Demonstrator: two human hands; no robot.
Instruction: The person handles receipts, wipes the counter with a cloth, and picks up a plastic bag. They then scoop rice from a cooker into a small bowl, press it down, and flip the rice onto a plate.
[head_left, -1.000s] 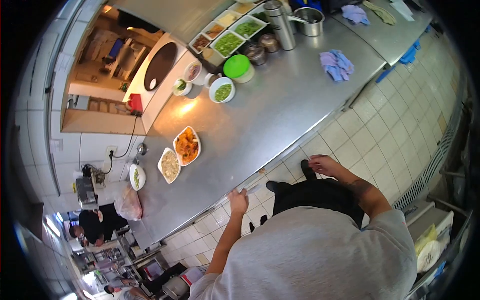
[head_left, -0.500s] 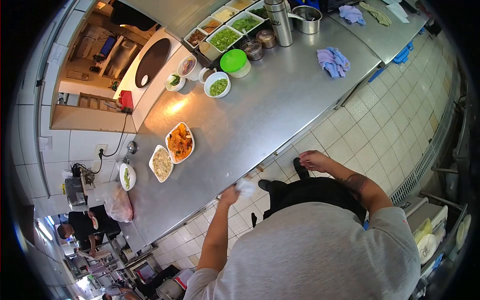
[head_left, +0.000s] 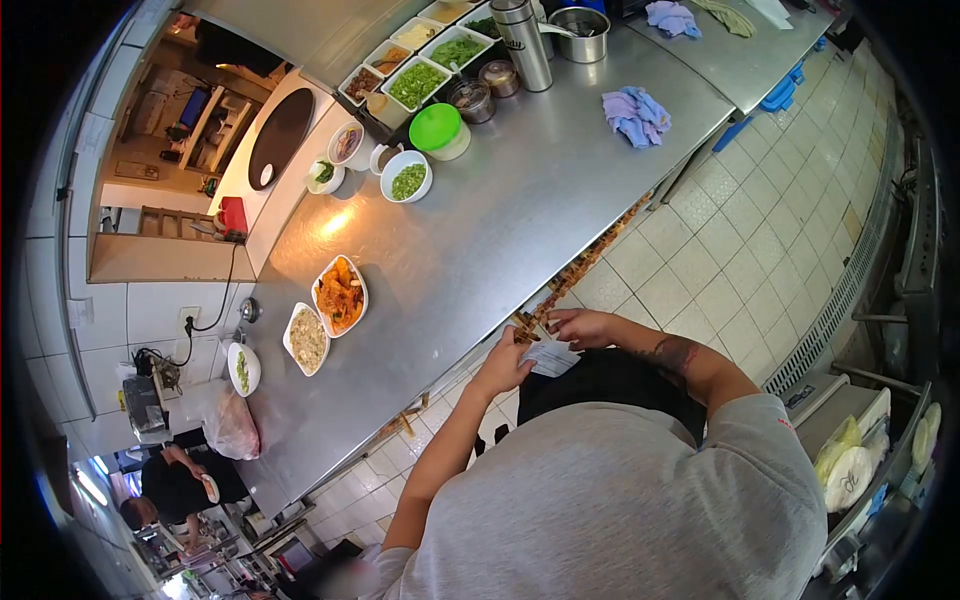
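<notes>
Observation, head camera, watched from my remote station. I take the steel counter (head_left: 500,205) as landmark. Main change over the last second: the right hand (head_left: 588,328), well apart from the left half a second ago, is now just beside it at the counter's near edge. I read this as the handling turning from one-handed to two-handed.

Left hand (head_left: 502,366): thumb and fingers pinch a white paper slip (head_left: 550,359), which sits just off the counter's near edge, in front of the wearer. Print shows on it, too small for me to read. Right hand: fingers curled; I cannot tell whether they grip the slip or a clip.

Also new: a row of brown, wooden-looking clips (head_left: 595,252) shows along the counter's near edge and reaches the fingertips. On the counter top, the orange food (head_left: 340,298) and the rice-like food (head_left: 307,340) sit side by side in white dishes, unmoved.
</notes>
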